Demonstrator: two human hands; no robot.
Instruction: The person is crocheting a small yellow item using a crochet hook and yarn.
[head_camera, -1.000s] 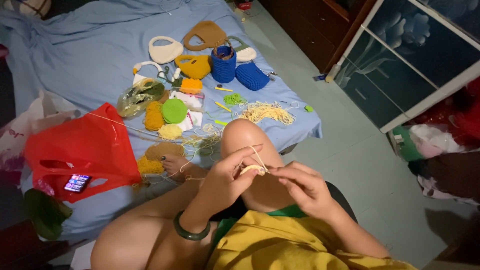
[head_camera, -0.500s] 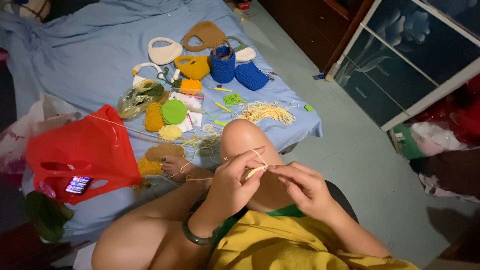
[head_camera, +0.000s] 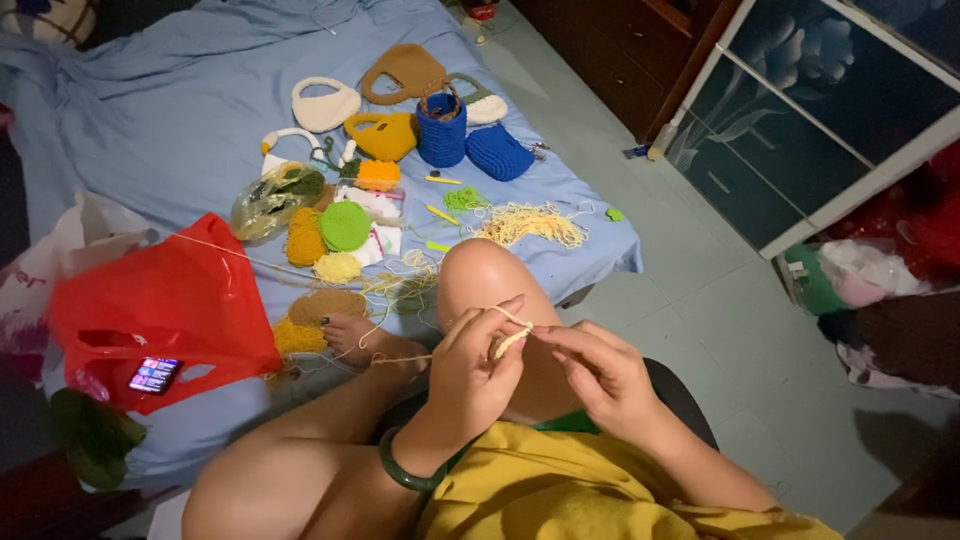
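Cream yarn piece (head_camera: 508, 340) sits pinched between both hands just above the raised knee, which props the work close to the eyes. Left hand (head_camera: 478, 365) is closed around it with the strand looped over a finger for tension; right hand (head_camera: 600, 372) nips its end. Beyond, on the blue bed (head_camera: 150, 90), crocheted bags (head_camera: 440, 130) lie spread out within reach.

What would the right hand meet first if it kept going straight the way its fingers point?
The right hand points left toward the small cream crochet piece, which it likely touches already. Just beyond are the left hand fingers pinching that piece. Depth is hard to judge.
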